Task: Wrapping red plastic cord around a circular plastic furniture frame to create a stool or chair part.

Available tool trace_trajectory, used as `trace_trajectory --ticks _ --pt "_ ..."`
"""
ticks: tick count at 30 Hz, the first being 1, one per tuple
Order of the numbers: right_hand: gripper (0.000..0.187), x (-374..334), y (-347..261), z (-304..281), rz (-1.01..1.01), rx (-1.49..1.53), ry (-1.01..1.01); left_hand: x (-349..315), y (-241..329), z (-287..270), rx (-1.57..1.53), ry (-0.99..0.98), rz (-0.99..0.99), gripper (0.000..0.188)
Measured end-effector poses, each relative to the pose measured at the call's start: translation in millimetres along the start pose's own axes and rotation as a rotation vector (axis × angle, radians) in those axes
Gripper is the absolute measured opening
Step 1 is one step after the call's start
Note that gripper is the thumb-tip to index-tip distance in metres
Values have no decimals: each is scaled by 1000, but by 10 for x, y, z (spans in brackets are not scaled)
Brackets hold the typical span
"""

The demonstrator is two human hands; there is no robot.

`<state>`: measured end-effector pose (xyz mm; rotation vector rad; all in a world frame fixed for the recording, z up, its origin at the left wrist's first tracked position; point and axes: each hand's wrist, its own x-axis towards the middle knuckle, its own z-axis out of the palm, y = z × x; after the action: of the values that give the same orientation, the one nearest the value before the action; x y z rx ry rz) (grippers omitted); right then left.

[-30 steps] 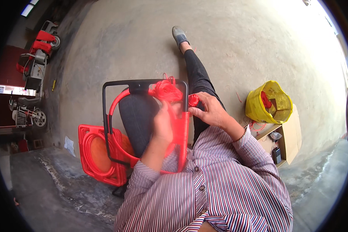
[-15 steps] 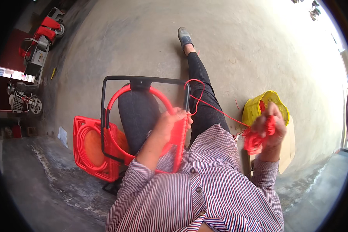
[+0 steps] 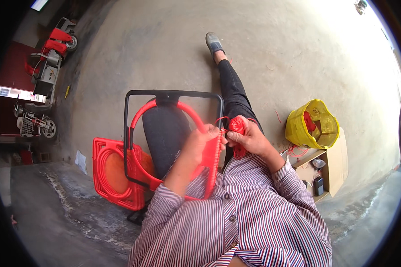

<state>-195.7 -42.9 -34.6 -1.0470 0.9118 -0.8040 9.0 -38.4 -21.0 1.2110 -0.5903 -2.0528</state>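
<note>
Apparent winding step: left hand point(image 3: 199, 143) clasping edge of red-wrapped black rectangular frame point(image 3: 176, 95); right hand point(image 3: 253, 139), adjacent, gripping red cord bundle point(image 3: 237, 124); next pass likely needs tension.

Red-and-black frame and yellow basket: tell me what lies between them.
In the head view: the right hand, a red cord bundle, the dark-trousered leg and floor.

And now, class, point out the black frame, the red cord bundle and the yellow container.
Black frame point(image 3: 168, 94): head view, middle of its top bar.
Red cord bundle point(image 3: 237, 124): head view, its upper part.
Yellow container point(image 3: 296, 129): head view, its outer side wall.
</note>
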Motion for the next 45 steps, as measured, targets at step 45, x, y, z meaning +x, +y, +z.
trace_trajectory --ticks 45 --pt "24 220 -754 -117 -292 -545 300 38 101 28 -41 -44 -3 16"
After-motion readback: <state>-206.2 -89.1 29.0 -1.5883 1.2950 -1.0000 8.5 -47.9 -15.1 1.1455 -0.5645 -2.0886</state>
